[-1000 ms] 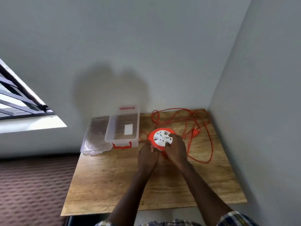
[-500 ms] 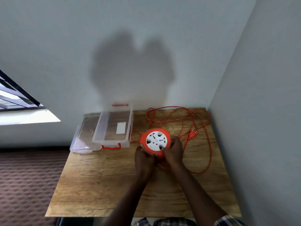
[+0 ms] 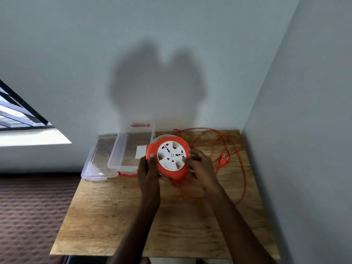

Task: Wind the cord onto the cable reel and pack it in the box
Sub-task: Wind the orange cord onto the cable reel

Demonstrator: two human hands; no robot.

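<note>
Above the wooden counter (image 3: 114, 221), the rigid plastic cable reel (image 3: 168, 156) is gripped at its rim by the left hand (image 3: 148, 168) and right hand (image 3: 200, 164); the limp orange cord (image 3: 226, 141) lies unwound, likely snag-prone, beside the open box (image 3: 122, 155).

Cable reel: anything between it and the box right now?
Nothing visible. Both hands, left hand and right hand, hold the cable reel right beside the open box; its lid lies off to the left. Loose cord trails right, unwound.
</note>
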